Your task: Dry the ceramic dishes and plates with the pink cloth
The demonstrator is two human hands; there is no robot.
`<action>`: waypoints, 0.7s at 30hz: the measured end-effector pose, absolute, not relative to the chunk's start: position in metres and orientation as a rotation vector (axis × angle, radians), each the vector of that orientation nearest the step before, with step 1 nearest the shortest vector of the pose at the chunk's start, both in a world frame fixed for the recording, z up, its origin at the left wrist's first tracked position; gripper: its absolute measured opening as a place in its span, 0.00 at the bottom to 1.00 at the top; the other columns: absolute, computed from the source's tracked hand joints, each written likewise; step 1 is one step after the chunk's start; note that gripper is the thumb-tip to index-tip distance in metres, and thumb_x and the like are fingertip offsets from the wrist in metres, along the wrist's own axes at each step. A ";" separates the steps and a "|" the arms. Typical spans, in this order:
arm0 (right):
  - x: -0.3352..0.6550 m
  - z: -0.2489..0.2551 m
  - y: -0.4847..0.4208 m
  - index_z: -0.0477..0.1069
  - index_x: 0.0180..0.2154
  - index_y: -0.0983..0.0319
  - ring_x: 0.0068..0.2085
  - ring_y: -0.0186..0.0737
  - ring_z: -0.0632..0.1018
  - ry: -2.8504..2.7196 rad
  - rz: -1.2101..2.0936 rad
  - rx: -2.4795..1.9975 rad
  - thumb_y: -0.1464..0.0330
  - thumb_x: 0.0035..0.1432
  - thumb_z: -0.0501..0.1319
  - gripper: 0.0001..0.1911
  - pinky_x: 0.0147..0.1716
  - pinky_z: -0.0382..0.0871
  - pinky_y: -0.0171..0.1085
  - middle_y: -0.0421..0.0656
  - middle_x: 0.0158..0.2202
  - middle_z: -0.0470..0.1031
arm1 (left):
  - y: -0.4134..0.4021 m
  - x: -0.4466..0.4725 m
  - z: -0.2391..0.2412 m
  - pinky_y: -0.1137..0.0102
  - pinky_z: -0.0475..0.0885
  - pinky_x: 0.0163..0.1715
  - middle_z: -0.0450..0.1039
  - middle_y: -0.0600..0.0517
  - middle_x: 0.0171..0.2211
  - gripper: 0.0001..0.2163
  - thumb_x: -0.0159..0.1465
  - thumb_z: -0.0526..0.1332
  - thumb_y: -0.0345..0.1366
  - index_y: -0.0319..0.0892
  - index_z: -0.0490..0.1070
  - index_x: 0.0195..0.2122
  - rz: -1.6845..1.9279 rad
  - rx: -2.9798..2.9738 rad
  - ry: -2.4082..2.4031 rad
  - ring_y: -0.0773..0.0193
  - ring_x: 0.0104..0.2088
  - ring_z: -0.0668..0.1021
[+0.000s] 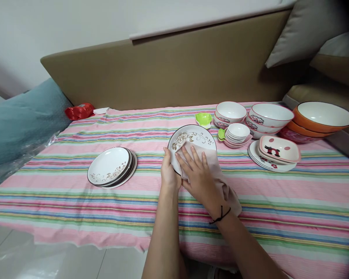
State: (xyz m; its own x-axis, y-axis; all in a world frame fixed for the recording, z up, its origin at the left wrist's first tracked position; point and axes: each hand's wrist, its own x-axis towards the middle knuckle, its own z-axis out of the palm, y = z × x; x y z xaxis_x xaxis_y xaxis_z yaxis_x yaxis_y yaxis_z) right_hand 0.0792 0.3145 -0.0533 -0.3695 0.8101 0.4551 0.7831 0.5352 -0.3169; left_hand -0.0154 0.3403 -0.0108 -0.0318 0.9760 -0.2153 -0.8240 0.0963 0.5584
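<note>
My left hand (170, 172) grips the left rim of a white plate (194, 133) with a dark edge and brown flower pattern, its thumb on the rim and its other fingers hidden underneath. Over the plate's face my right hand (198, 176) lies flat, fingers spread, pressing a pale pink cloth (213, 159) against it. The loose end of that cloth hangs down to the right, past the wrist with the black cord bracelet. Left of my hands, a stack of matching plates (112, 166) rests on the striped cloth.
On the striped tablecloth (75, 209), stacked white bowls (229, 110), orange bowls (322, 116), small dishes (238, 131) and a panda-faced dish (279, 149) on plates stand to the right. A green leaf-shaped dish (203, 119) sits behind the plate. A red package (80, 111) lies far left.
</note>
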 end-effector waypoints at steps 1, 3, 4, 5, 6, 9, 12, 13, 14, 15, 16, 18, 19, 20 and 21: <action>0.077 -0.052 0.314 0.48 0.67 0.58 0.70 0.53 0.42 -2.217 0.065 -1.293 0.71 0.57 0.57 0.39 0.65 0.40 0.61 0.44 0.71 0.43 | 0.340 -0.015 -0.011 0.63 0.62 0.61 0.77 0.42 0.49 0.22 0.68 0.52 0.48 0.35 0.75 0.48 1.465 0.302 0.647 0.54 0.58 0.72; 0.080 -0.051 0.314 0.48 0.67 0.58 0.70 0.52 0.41 -2.238 0.111 -1.276 0.69 0.57 0.58 0.39 0.65 0.40 0.60 0.43 0.71 0.42 | 0.340 -0.016 -0.011 0.62 0.63 0.61 0.77 0.41 0.49 0.22 0.68 0.52 0.48 0.34 0.75 0.47 1.456 0.301 0.672 0.54 0.57 0.72; 0.084 -0.049 0.315 0.49 0.67 0.59 0.70 0.52 0.41 -2.253 0.157 -1.249 0.66 0.57 0.59 0.38 0.66 0.41 0.59 0.43 0.71 0.42 | 0.340 -0.016 -0.011 0.62 0.63 0.61 0.77 0.41 0.49 0.22 0.68 0.52 0.48 0.34 0.75 0.46 1.463 0.298 0.682 0.53 0.57 0.73; 0.089 -0.048 0.315 0.50 0.67 0.59 0.70 0.52 0.41 -2.269 0.213 -1.212 0.63 0.57 0.60 0.38 0.66 0.41 0.58 0.43 0.71 0.42 | 0.341 -0.017 -0.011 0.62 0.64 0.60 0.77 0.41 0.49 0.22 0.68 0.52 0.47 0.34 0.75 0.46 1.475 0.294 0.688 0.53 0.57 0.73; 0.094 -0.046 0.316 0.51 0.66 0.59 0.70 0.51 0.42 -2.283 0.276 -1.173 0.61 0.58 0.60 0.38 0.66 0.42 0.58 0.43 0.71 0.43 | 0.341 -0.017 -0.010 0.62 0.64 0.60 0.77 0.40 0.49 0.21 0.69 0.51 0.46 0.33 0.75 0.46 1.490 0.292 0.692 0.53 0.57 0.73; 0.109 -0.040 0.317 0.50 0.67 0.59 0.70 0.50 0.41 -2.287 0.428 -1.084 0.60 0.62 0.56 0.35 0.66 0.43 0.58 0.44 0.70 0.45 | 0.342 -0.018 -0.008 0.63 0.64 0.60 0.77 0.41 0.48 0.19 0.69 0.51 0.44 0.34 0.75 0.45 1.512 0.295 0.691 0.54 0.57 0.73; 0.113 -0.038 0.318 0.51 0.67 0.58 0.70 0.49 0.42 -2.281 0.442 -1.086 0.65 0.62 0.54 0.33 0.65 0.45 0.59 0.43 0.70 0.48 | 0.343 -0.018 -0.007 0.62 0.64 0.60 0.77 0.42 0.48 0.19 0.69 0.51 0.44 0.34 0.76 0.45 1.496 0.296 0.690 0.54 0.57 0.73; 0.113 -0.039 0.318 0.52 0.66 0.58 0.70 0.50 0.44 -2.284 0.413 -1.103 0.65 0.61 0.54 0.32 0.65 0.45 0.59 0.43 0.69 0.49 | 0.343 -0.017 -0.007 0.62 0.64 0.60 0.77 0.41 0.48 0.19 0.69 0.52 0.44 0.34 0.75 0.45 1.495 0.293 0.690 0.54 0.57 0.73; 0.111 -0.040 0.318 0.54 0.65 0.59 0.70 0.50 0.45 -2.290 0.372 -1.121 0.66 0.60 0.55 0.32 0.65 0.45 0.60 0.43 0.69 0.50 | 0.342 -0.017 -0.007 0.62 0.65 0.60 0.77 0.41 0.48 0.19 0.69 0.52 0.44 0.34 0.75 0.45 1.498 0.291 0.691 0.54 0.57 0.73; 0.109 -0.042 0.318 0.55 0.65 0.59 0.70 0.51 0.46 -2.292 0.320 -1.139 0.67 0.59 0.55 0.32 0.65 0.45 0.60 0.44 0.69 0.51 | 0.342 -0.017 -0.008 0.62 0.65 0.60 0.77 0.41 0.48 0.19 0.69 0.52 0.44 0.33 0.75 0.45 1.500 0.292 0.691 0.54 0.57 0.73; 0.107 -0.045 0.317 0.56 0.64 0.61 0.70 0.52 0.47 -2.288 0.267 -1.156 0.67 0.59 0.55 0.32 0.65 0.45 0.60 0.44 0.69 0.51 | 0.342 -0.016 -0.008 0.62 0.65 0.59 0.77 0.41 0.48 0.19 0.69 0.51 0.44 0.33 0.75 0.45 1.500 0.299 0.689 0.54 0.56 0.73; 0.100 -0.049 0.315 0.56 0.64 0.63 0.70 0.53 0.46 -2.256 0.174 -1.187 0.70 0.57 0.56 0.32 0.65 0.44 0.60 0.47 0.69 0.52 | 0.342 -0.015 -0.009 0.61 0.65 0.59 0.77 0.41 0.48 0.19 0.69 0.51 0.44 0.34 0.75 0.46 1.493 0.320 0.682 0.54 0.56 0.74; 0.096 -0.050 0.314 0.56 0.64 0.65 0.70 0.54 0.46 -2.230 0.140 -1.203 0.70 0.57 0.55 0.32 0.65 0.44 0.61 0.48 0.69 0.52 | 0.341 -0.014 -0.010 0.61 0.66 0.59 0.77 0.40 0.48 0.20 0.69 0.51 0.45 0.33 0.75 0.46 1.485 0.330 0.680 0.53 0.55 0.74; 0.093 -0.051 0.312 0.57 0.63 0.66 0.70 0.55 0.45 -2.202 0.115 -1.219 0.71 0.57 0.55 0.32 0.65 0.45 0.61 0.49 0.68 0.52 | 0.341 -0.013 -0.010 0.61 0.66 0.59 0.77 0.40 0.49 0.20 0.69 0.52 0.45 0.33 0.75 0.46 1.476 0.336 0.681 0.52 0.55 0.74; 0.089 -0.051 0.311 0.57 0.63 0.67 0.70 0.55 0.46 -2.177 0.098 -1.237 0.72 0.57 0.55 0.31 0.65 0.45 0.61 0.50 0.68 0.52 | 0.341 -0.012 -0.010 0.61 0.66 0.58 0.76 0.39 0.49 0.21 0.68 0.52 0.46 0.33 0.75 0.47 1.468 0.337 0.684 0.52 0.55 0.74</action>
State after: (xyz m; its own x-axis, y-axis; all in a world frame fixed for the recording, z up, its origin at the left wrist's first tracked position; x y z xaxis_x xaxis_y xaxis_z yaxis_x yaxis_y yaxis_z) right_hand 0.0894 0.3105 -0.0514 -0.3648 0.7971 0.4812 0.7508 0.5575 -0.3543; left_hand -0.0123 0.3406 -0.0101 -0.0386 0.9756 -0.2161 -0.7929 0.1017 0.6009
